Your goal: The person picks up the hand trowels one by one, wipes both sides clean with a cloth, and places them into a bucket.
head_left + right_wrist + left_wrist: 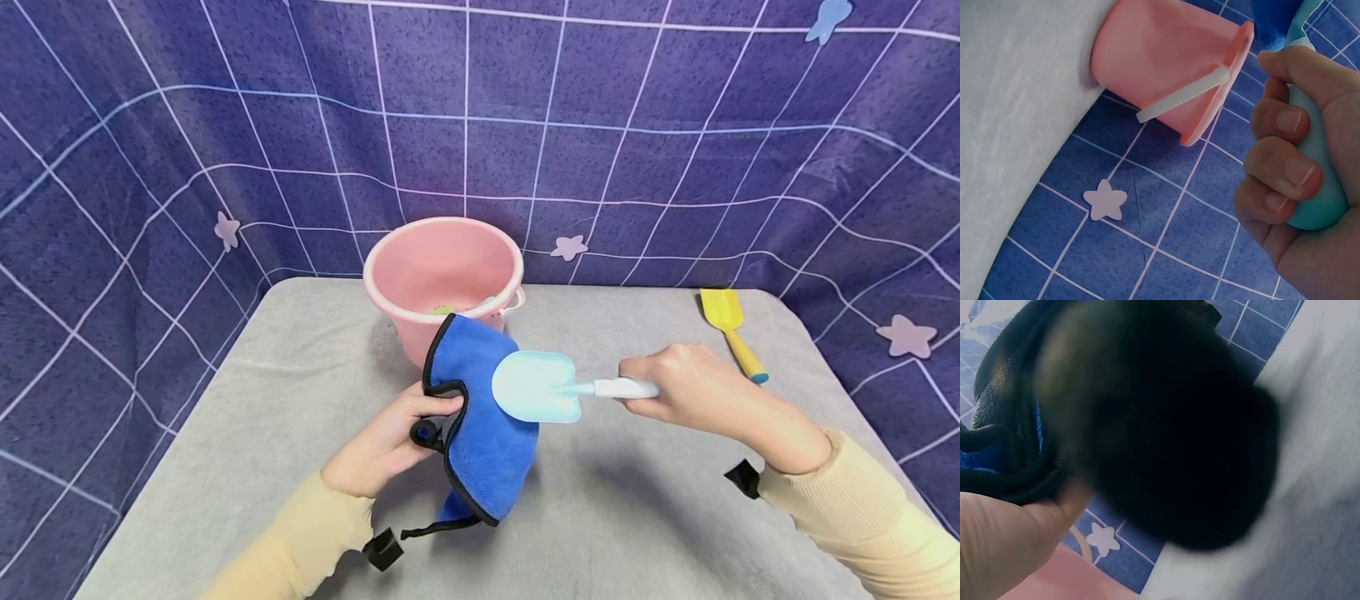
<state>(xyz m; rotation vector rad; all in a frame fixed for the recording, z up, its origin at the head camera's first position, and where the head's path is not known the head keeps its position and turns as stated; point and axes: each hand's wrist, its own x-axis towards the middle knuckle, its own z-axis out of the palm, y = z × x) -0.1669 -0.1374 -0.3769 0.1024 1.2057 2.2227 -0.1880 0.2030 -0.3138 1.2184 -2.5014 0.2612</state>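
Observation:
My left hand (386,442) grips a blue cloth (487,467) with black edging, its thumb lying on top. Under that thumb, the rounded end of a black handle (427,433) with a hole sticks out from the cloth; the rest of it is hidden. A large blurred dark shape (1191,444) fills much of the left wrist view. My right hand (693,387) has its fingers curled round the pale handle of a light-blue toy shovel (534,387). The shovel's blade overlaps the right part of the cloth in the head view.
Just beyond the cloth stands a pink bucket (390,317) with a white handle and a few small things inside. A yellow toy shovel (723,310) lies at the back right of the grey-covered table (292,375). Purple-blue gridded fabric (600,100) rises behind.

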